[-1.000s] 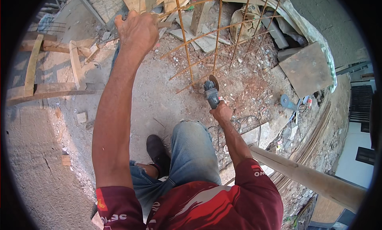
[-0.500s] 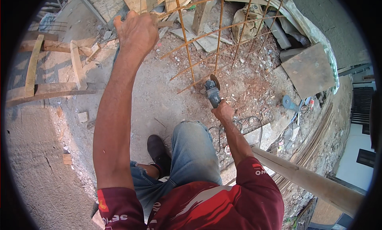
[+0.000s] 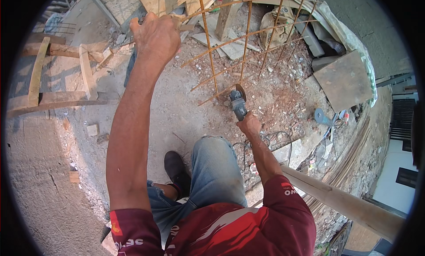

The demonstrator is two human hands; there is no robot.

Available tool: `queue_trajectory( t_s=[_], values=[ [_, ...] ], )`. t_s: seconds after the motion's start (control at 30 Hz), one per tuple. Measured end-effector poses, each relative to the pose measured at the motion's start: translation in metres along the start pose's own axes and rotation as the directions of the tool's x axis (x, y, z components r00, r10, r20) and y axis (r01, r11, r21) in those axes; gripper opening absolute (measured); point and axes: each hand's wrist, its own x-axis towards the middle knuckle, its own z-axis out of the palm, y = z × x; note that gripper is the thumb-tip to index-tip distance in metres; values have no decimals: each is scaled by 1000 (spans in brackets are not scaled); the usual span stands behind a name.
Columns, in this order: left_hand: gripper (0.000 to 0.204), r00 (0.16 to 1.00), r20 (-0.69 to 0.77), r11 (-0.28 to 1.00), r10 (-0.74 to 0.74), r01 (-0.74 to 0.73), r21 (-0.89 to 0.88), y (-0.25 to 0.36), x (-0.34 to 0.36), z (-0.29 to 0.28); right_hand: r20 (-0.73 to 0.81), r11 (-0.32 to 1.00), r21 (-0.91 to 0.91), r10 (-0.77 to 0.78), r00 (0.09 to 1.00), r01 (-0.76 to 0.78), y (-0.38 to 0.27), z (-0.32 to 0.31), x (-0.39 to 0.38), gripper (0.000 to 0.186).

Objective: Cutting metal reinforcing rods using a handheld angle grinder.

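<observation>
A mesh of rusty rebar (image 3: pixel 207 34) stands in front of me, its cut bar ends reaching down and to the left. At its upper left, my left hand (image 3: pixel 156 38) is closed around a bar; the fingertips are hidden behind the hand. My right hand (image 3: pixel 249 123) grips the body of a grey-green angle grinder (image 3: pixel 238 107) low at the mesh. The grinder's dark disc (image 3: pixel 241 92) is close to the lower bar ends; whether it touches one I cannot tell. No sparks show.
A wooden ladder-like frame (image 3: pixel 66 100) lies at the left. On the right are a square board (image 3: pixel 343 81), a second grinder-like tool (image 3: pixel 322 116), a black cable (image 3: pixel 290 146) and a thick round pole (image 3: pixel 341 197). Rubble covers the ground. A wooden post (image 3: pixel 226 19) stands behind the mesh.
My left hand and the mesh have shifted slightly to the right. The grinder in my right hand has moved a little right and down, toward me.
</observation>
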Motion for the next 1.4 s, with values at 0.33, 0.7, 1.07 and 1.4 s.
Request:
queue_trajectory(
  t_s=[0.33, 0.7, 1.07, 1.4],
  values=[
    [18, 999, -25, 1000, 29, -29, 7, 1, -2, 1, 9, 1000, -7, 6, 1000, -6, -2, -1, -2, 49],
    [20, 1000, 31, 1000, -5, 4, 15, 4, -1, -3, -3, 1000, -5, 0, 1000, 0, -2, 0, 1, 48],
    [20, 1000, -7, 999, 21, -22, -35, 4, -2, 1, 31, 999, -35, 15, 999, -14, 2, 4, 5, 55],
    [20, 996, -90, 998, 22, -27, -58, 4, -3, 5, 38, 994, -107, 15, 999, -11, 0, 2, 7, 59]
  ],
)
